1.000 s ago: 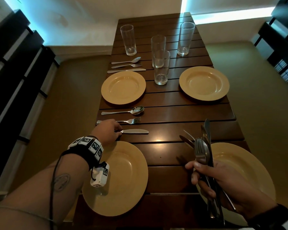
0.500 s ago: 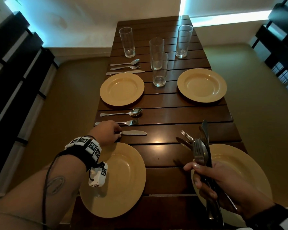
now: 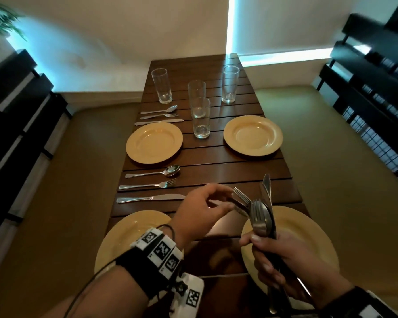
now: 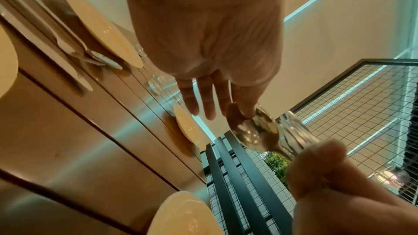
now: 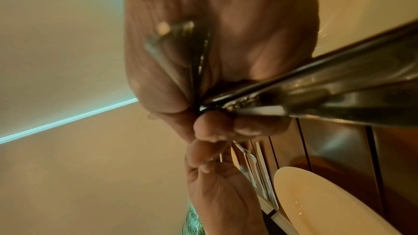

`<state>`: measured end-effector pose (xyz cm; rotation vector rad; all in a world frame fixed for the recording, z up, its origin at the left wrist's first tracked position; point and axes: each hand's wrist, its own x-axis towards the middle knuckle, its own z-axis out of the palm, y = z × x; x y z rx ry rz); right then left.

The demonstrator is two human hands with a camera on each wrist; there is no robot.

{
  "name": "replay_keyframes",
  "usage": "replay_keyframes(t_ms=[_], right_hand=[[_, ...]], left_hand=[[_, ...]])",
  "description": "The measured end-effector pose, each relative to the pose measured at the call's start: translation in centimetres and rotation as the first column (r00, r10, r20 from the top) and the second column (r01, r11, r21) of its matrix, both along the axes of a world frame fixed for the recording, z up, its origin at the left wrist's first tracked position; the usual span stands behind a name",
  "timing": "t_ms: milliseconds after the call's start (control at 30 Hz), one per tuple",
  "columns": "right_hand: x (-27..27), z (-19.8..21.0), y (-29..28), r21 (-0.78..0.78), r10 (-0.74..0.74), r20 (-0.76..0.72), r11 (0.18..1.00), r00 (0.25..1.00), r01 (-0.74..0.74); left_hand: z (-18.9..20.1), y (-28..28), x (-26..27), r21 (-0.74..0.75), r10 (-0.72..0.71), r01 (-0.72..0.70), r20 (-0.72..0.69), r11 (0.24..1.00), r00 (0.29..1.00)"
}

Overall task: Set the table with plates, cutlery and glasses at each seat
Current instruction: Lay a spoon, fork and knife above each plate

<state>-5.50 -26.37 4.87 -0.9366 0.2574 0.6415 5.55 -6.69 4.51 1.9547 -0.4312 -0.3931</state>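
My right hand grips a bundle of cutlery upright over the near right plate; forks, a spoon and knife blades fan out of its top. My left hand has reached across and pinches a spoon of that bundle between thumb and forefinger, its other fingers straight. A knife, a fork and a spoon lie side by side beyond the near left plate. In the right wrist view, handles cross my palm.
The far left plate has a cutlery set behind it; the far right plate has none. Several tall glasses stand at the far half of the slatted wooden table. Dark benches flank both sides.
My left hand has let go of the knife on the table and moved right to the bundle, where it now pinches a spoon. My right hand has kept its grip.
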Motion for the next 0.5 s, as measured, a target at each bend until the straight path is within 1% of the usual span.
replay_keyframes(t_ms=[33,133,233,333,367,400,433,467,500], right_hand=[[-0.4,0.3,-0.2,-0.004,0.012,0.008,1.0,1.0,-0.012],[-1.7,0.7,-1.1,-0.02,0.071,0.027,0.997,0.997,-0.071],[-3.2,1.1,-1.9,-0.025,0.072,0.015,0.997,0.997,-0.071],[-4.6,1.6,-2.6,-0.048,0.019,-0.005,0.999,1.0,-0.019],[-5.1,1.7,-2.9,-0.057,0.006,-0.015,0.998,1.0,-0.007],[-5.4,1.8,-3.2,-0.068,0.002,-0.025,0.998,1.0,-0.004],[-5.8,1.9,-3.5,-0.081,0.008,-0.03,0.997,1.0,-0.01],[-6.2,2.0,-3.7,-0.098,0.022,-0.032,0.995,0.999,-0.025],[-6.5,1.9,-3.8,-0.114,0.038,-0.033,0.993,0.999,-0.041]], left_hand=[[0.0,-0.5,-0.4,-0.046,0.03,-0.03,-0.011,0.998,1.0],[0.3,-1.4,-1.3,-0.099,0.064,-0.067,-0.032,0.993,0.997],[0.9,-1.4,-1.4,-0.079,0.073,-0.072,0.01,0.994,0.997],[1.6,-0.7,-0.9,-0.062,0.135,-0.131,0.071,0.989,0.988],[1.9,-0.4,-0.8,-0.04,0.127,-0.125,0.079,0.991,0.989],[2.3,-0.3,-0.9,0.004,0.087,-0.088,0.084,0.996,0.993],[2.6,-0.2,-1.2,0.073,0.017,-0.023,0.085,0.997,0.996],[2.9,-0.5,-1.6,0.17,-0.073,0.055,0.099,0.984,0.992],[3.2,-0.9,-2.1,0.29,-0.177,0.134,0.13,0.948,0.976]])
